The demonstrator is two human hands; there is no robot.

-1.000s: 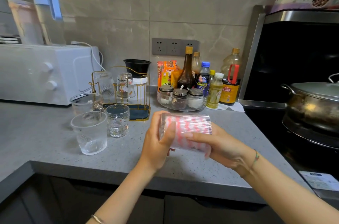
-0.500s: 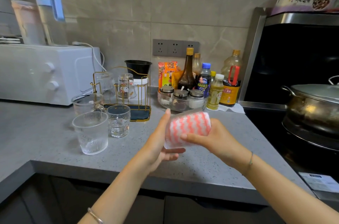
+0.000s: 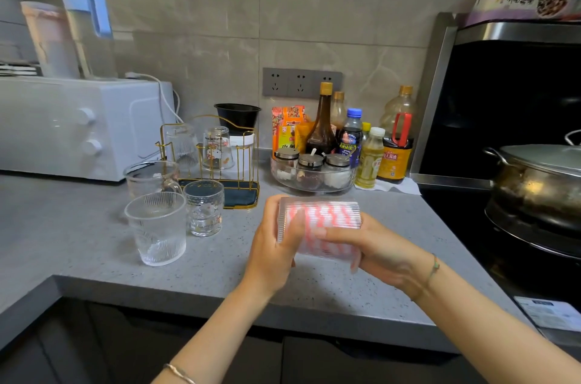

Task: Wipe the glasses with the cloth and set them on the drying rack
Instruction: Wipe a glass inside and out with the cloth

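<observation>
Ribbed clear glass [image 3: 330, 253] lies sideways over the near counter [image 3: 78, 226], with a pink-striped cloth [image 3: 327, 214] blurred inside it. The left hand [image 3: 276, 245] curls round its left end. The right hand [image 3: 374, 248] grips from beneath, thumb on front, fingers mostly hidden. The drying rack [image 3: 248, 163] stands far left.

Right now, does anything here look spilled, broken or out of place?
Nothing stands out. Three glasses stand upright on the counter, two sit on the rack; left hand and right hand hold a cloth-stuffed glass.
</observation>
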